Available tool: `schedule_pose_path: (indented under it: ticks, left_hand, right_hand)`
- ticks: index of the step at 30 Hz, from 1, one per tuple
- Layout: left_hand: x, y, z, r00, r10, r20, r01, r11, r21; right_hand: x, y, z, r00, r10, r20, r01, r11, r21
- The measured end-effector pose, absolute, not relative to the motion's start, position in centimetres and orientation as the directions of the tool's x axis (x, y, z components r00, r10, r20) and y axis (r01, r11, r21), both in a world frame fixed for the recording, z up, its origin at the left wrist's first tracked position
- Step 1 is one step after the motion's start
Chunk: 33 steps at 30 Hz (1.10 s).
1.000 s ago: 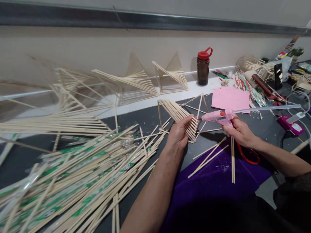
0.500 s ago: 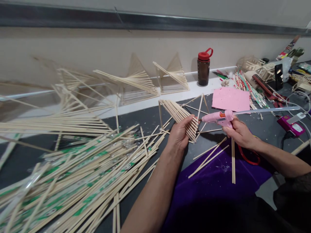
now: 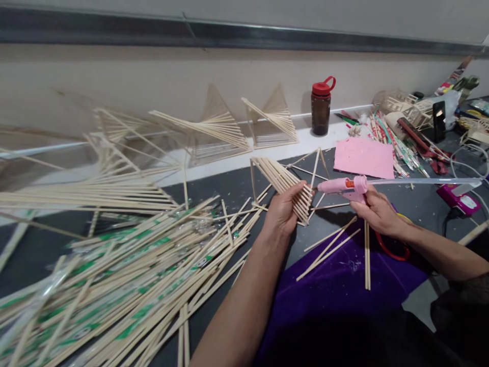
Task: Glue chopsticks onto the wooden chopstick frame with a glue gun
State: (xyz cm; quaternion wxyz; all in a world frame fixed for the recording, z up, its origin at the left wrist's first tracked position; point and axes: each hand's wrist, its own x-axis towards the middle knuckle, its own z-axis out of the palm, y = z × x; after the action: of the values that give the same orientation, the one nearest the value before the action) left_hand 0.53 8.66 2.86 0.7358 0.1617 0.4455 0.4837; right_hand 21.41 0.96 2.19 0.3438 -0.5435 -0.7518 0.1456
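Note:
My left hand grips a twisted lattice of wooden sticks, thumb on top near its right end. In my right hand is a pink hot glue gun, with a long clear glue stick jutting from its back. The gun's tip is at the right ends of the lattice sticks, close to my left thumb; whether it touches them I cannot tell. Behind the lattice, a thin stick frame rests on the dark table. Several loose sticks lie below my hands, partly over a purple cloth.
A big heap of sticks and green-printed wrappers covers the left side. Finished-looking stick lattices stand along the wall. A brown bottle with red lid, pink sheet, red-handled scissors and purple device are to the right.
The glue gun's rear has dipped slightly, lowering the far end of the clear glue stick. Its tip stays by the lattice ends, and my left hand keeps the same hold.

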Motion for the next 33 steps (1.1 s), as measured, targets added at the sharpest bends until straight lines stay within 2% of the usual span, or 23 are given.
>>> schedule_pose_path:
  ticks: [10,33]
  left_hand:
    - [0.54,8.60,2.96,0.132,0.849,-0.511,-0.569,0.487,0.662]
    - [0.44,8.69,2.84,0.139,0.849,-0.509,-0.573,0.488,0.658]
  right_hand:
    - [21.72,1.02,1.97,-0.195,0.917,0.349,0.733,0.373,-0.570]
    - [21.26,1.04,2.44,-0.169,0.919,0.357,0.692,0.369,-0.621]
